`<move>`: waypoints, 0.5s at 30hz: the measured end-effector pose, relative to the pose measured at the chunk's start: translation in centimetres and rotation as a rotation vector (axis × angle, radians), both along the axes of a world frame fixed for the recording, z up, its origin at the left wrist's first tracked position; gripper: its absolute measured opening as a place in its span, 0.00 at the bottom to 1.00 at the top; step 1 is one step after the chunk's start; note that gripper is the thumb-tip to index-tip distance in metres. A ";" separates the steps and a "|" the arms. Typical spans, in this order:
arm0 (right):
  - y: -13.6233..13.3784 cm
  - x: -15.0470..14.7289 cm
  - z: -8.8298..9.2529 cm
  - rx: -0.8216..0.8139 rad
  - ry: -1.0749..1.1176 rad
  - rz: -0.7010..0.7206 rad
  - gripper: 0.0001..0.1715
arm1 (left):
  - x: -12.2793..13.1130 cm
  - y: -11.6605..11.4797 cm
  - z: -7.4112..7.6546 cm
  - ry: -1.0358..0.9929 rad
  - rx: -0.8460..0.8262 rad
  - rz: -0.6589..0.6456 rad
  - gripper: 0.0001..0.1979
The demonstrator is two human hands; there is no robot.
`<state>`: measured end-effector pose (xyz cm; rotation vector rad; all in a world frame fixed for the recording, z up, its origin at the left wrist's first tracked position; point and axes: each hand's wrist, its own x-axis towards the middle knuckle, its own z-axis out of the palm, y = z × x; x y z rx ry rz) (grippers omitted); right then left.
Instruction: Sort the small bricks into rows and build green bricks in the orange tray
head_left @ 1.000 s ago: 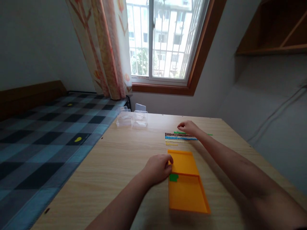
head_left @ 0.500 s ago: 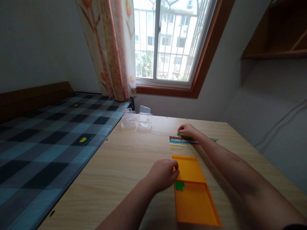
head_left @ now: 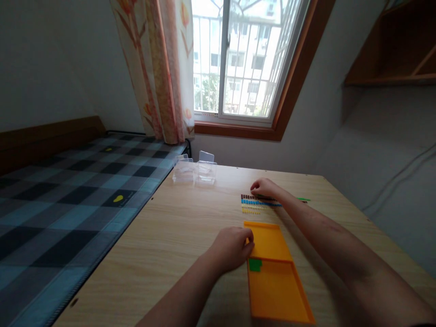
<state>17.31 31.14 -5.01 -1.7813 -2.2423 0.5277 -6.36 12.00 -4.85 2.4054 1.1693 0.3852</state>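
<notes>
My left hand (head_left: 234, 247) is closed at the left edge of a two-part orange tray (head_left: 277, 293), its curled fingers and thumb gripping the side wall. A small stepped green piece (head_left: 255, 265) lies in the tray's near section, against the divider. Farther off, my right hand (head_left: 265, 187) pinches at the left end of the rows of small pieces; whatever is between its fingertips is too small to see. Below it run rows of dark brown pieces (head_left: 245, 197), blue pieces (head_left: 250, 202) and yellow pieces (head_left: 250, 212). A green strip (head_left: 304, 199) shows beyond my right forearm.
Clear plastic boxes (head_left: 206, 175) with raised lids stand at the table's far left. A bed with a checked cover (head_left: 112, 181) adjoins the wooden table (head_left: 177, 227) on the left. Behind are a curtain (head_left: 166, 91) and a window; a wall shelf (head_left: 384, 81) hangs at right.
My right hand has shifted slightly left and down, and the green at its fingertips no longer shows. My left hand and the tray stay in place.
</notes>
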 end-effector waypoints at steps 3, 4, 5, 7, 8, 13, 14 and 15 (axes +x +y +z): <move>-0.7 -0.2 1.2 0.067 0.043 -0.002 0.11 | 0.0 0.0 0.1 -0.004 -0.004 0.000 0.08; -1.3 -0.1 1.8 0.094 0.064 -0.004 0.12 | 0.0 -0.1 0.2 -0.007 -0.002 -0.002 0.08; -2.1 0.2 2.4 0.120 0.085 -0.007 0.14 | 0.0 -0.1 0.2 -0.010 0.000 -0.005 0.08; -4.6 1.0 3.5 0.163 0.123 -0.013 0.17 | 0.0 -0.1 0.4 -0.007 0.000 -0.012 0.08; -6.3 1.5 3.9 0.175 0.140 -0.009 0.17 | 0.0 0.0 0.5 -0.001 0.000 -0.012 0.08; -17.9 2.3 4.1 0.140 0.251 0.223 0.12 | 0.2 -0.1 1.0 0.038 0.000 -0.002 0.07; -20.2 2.0 3.9 0.112 0.247 0.273 0.09 | 0.2 -0.1 1.1 0.044 0.000 -0.001 0.07; -22.2 1.5 3.6 0.090 0.246 0.315 0.08 | 0.3 -0.1 1.1 0.049 0.001 0.000 0.06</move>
